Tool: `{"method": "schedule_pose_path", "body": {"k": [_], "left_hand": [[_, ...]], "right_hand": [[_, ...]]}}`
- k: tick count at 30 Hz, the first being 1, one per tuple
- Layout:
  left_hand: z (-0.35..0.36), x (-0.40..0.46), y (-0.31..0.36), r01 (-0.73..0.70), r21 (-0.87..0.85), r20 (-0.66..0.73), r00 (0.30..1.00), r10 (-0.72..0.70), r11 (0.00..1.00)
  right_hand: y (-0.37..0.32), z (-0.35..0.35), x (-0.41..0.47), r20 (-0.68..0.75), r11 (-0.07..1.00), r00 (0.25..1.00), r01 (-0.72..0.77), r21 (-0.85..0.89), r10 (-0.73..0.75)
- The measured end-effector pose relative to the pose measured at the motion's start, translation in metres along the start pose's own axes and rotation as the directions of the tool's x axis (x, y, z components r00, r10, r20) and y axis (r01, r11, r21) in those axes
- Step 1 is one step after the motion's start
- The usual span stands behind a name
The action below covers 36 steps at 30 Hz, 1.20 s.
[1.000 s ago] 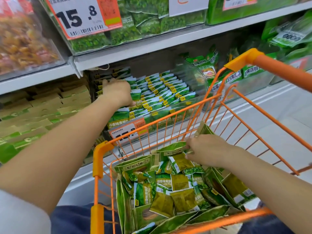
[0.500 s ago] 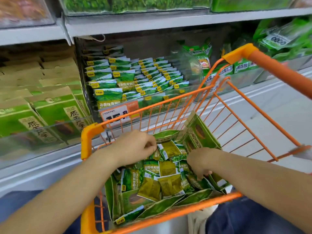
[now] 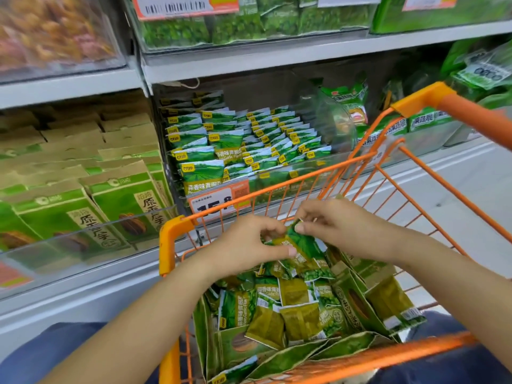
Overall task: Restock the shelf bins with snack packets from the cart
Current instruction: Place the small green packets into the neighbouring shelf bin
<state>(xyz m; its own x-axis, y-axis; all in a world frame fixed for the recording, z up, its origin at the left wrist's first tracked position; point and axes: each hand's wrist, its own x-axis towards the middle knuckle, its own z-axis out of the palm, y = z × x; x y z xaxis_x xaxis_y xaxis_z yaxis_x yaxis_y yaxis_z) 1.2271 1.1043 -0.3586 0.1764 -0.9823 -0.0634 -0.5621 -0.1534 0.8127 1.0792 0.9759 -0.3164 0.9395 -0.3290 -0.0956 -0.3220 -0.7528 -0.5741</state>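
Shelf bin [image 3: 249, 139] behind cart's far rim holds upright rows, room left. Left hand [image 3: 243, 245] and right hand [image 3: 338, 225] both pinch green snack packets [image 3: 300, 243] above the pile, near cart [image 3: 177, 231] far-left corner, likely squaring a bunch for shelving.

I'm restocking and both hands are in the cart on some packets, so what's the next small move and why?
Probably lift the packets that the left hand and right hand hold over the cart and carry them to the shelf bin behind it, where matching green packets stand in rows.
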Motion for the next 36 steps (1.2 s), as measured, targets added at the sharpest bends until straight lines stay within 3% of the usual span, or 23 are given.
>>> {"method": "schedule_pose_path", "body": {"k": [3,5,8,11,13,16,18,21,24,26,31,34,36], "left_hand": [[-0.009,-0.001,0.006,0.035,-0.206,-0.145,0.987,-0.066,0.978],[-0.014,0.001,0.010,0.056,-0.382,-0.192,0.972,-0.139,0.923],[-0.016,0.002,0.011,0.030,-0.465,-0.264,0.949,-0.171,0.885],[-0.015,0.001,0.012,0.029,-0.459,-0.301,0.935,-0.186,0.888],[-0.016,-0.003,0.014,0.027,-0.431,-0.322,0.929,-0.182,0.902],[-0.023,-0.007,0.025,0.045,-0.344,-0.308,0.938,-0.159,0.938],[-0.031,-0.006,0.030,0.045,-0.103,-0.308,0.948,-0.075,0.994],[-0.048,0.002,0.041,0.066,0.220,-0.368,0.930,0.020,0.973],[-0.073,0.020,0.051,0.178,0.386,-0.556,0.828,0.074,0.905],[-0.089,0.037,0.048,0.250,0.477,-0.598,0.795,0.103,0.843],[-0.106,0.071,0.024,0.399,0.652,-0.502,0.865,-0.027,0.645],[-0.109,0.080,0.019,0.409,0.780,-0.441,0.896,-0.046,0.474],[-0.110,0.083,0.018,0.397,0.815,-0.419,0.907,-0.045,0.421]], "right_hand": [[-0.002,-0.005,0.002,-0.210,0.869,0.965,-0.031,0.494,0.154],[-0.003,-0.008,0.003,-0.154,0.694,0.944,-0.097,0.714,0.291],[-0.002,0.000,0.002,0.020,0.666,0.960,-0.209,0.716,0.281],[-0.005,0.015,0.007,0.031,0.663,0.962,-0.209,0.719,0.270],[-0.007,0.018,0.009,-0.029,0.722,0.967,-0.168,0.671,0.251],[-0.005,0.016,0.008,-0.134,0.905,0.975,-0.107,0.411,0.176],[-0.005,0.016,0.006,-0.157,0.931,0.976,-0.089,0.354,0.153],[-0.007,0.014,0.005,-0.205,0.946,0.964,-0.103,0.306,0.172],[-0.006,0.011,0.004,-0.318,0.968,0.931,-0.108,0.227,0.178],[-0.003,0.011,0.005,-0.362,0.982,0.920,-0.099,0.161,0.152],[0.008,0.018,0.006,-0.282,0.983,0.956,-0.126,-0.131,0.085],[0.013,0.022,0.008,-0.173,0.959,0.983,-0.110,-0.260,0.066],[0.016,0.026,0.008,-0.060,0.941,0.996,-0.077,-0.330,0.060]]}}
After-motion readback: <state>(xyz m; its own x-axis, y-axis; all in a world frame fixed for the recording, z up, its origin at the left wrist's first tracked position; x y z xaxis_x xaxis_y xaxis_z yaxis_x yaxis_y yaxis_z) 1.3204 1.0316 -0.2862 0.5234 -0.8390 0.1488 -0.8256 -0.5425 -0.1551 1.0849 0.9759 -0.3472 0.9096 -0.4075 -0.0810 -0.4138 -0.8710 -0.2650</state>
